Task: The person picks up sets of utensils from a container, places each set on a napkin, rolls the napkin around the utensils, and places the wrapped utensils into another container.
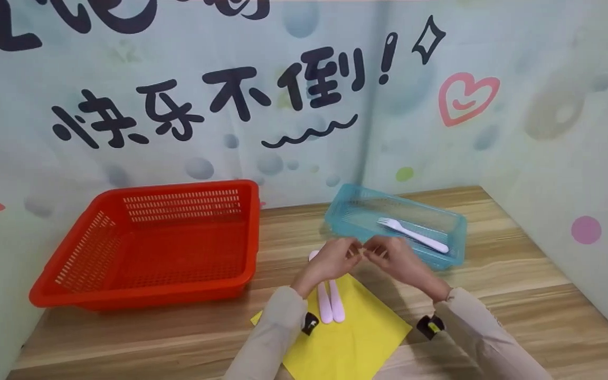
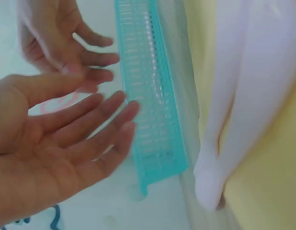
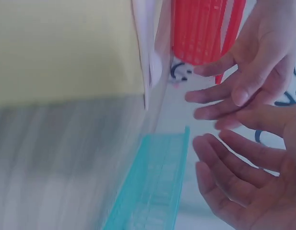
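Note:
My left hand (image 1: 335, 257) and right hand (image 1: 393, 258) are raised over the table, fingertips close together, with nothing held in either. Their fingers are loosely bent, as the left wrist view shows on the left palm (image 2: 56, 148). Below the left hand, two pale pink utensils (image 1: 331, 309) lie side by side on a yellow square napkin (image 1: 359, 332). The left hand covers part of their far ends. Just beyond the right hand is a turquoise basket (image 1: 454, 232), holding a pale pink fork (image 1: 415, 234).
A large red basket (image 1: 251, 237) with slotted sides stands at the left on the wooden table (image 1: 504, 269). Behind the table hangs a printed white backdrop (image 1: 304, 158), and a pale wall (image 1: 589, 174) closes off the right side.

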